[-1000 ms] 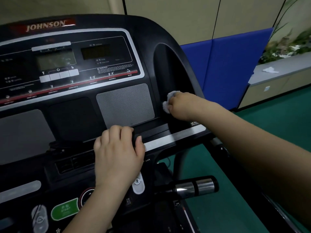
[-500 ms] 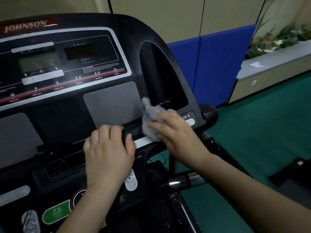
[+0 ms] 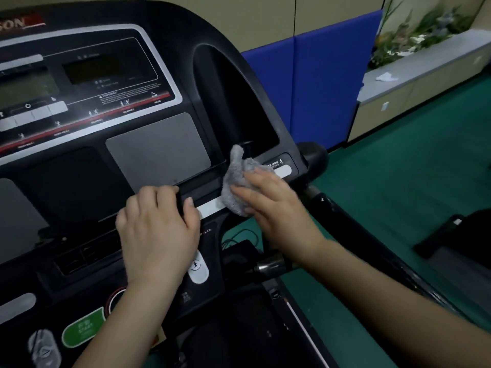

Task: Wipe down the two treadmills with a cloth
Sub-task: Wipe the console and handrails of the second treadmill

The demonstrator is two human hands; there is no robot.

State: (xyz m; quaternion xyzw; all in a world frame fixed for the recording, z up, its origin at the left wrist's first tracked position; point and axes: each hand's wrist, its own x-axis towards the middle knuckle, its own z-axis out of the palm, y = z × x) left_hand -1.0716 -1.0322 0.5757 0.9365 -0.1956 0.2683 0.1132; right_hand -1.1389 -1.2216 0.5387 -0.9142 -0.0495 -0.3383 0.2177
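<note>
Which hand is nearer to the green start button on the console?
Left. The left hand grips the console ledge just above and right of the green start button. The right hand presses the grey cloth farther right.

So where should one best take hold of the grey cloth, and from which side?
Take the grey cloth by its loose upper bunch, coming from above. That part stands free of the console ledge, while the right hand covers its lower right part.
</note>
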